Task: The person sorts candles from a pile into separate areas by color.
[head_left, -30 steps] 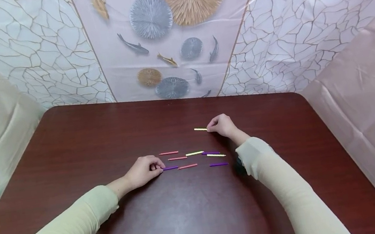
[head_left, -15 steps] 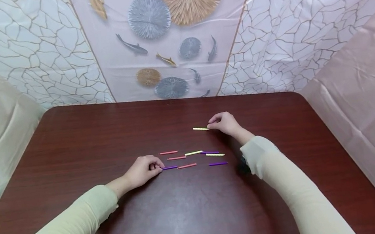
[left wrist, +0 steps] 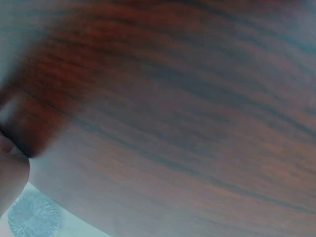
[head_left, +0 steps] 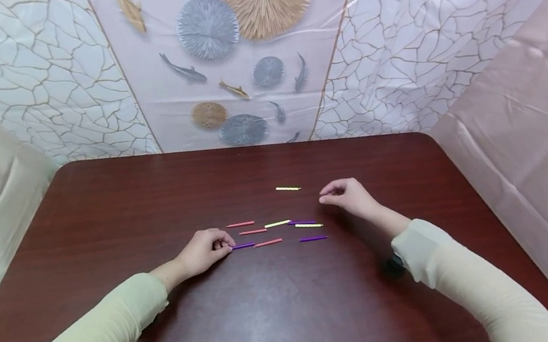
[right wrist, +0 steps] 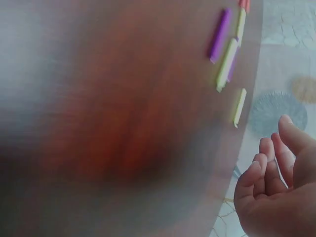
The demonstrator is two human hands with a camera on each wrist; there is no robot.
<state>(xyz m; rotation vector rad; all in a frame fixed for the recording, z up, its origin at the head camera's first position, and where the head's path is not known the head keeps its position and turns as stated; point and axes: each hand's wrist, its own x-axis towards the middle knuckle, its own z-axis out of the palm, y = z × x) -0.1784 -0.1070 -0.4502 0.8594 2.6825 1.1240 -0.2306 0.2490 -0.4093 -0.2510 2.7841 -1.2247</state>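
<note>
My left hand [head_left: 203, 252] rests low on the table and pinches the left end of a purple candle [head_left: 243, 246] between thumb and finger. Just right of it lies a pink candle [head_left: 269, 242]. Two more pink candles, the upper one [head_left: 240, 224] and the middle one [head_left: 253, 232], lie behind. My right hand [head_left: 354, 198] holds nothing; its fingers are loosely bent, right of a lone yellow candle [head_left: 288, 188] at the back. In the right wrist view this hand [right wrist: 276, 182] shows a gap between thumb and fingers. The left wrist view catches only a blurred hand edge [left wrist: 12, 173].
Right of centre lie a yellow candle [head_left: 278, 223], a purple candle [head_left: 303, 222] touching it, another yellow candle [head_left: 309, 225] and a purple candle [head_left: 313, 239]. The brown table [head_left: 115, 199] meets patterned cloth walls [head_left: 239, 111] at its back edge.
My right hand has let go of the lone yellow candle, which stays on the table, and has moved right and nearer. The left hand keeps its hold on the purple candle.
</note>
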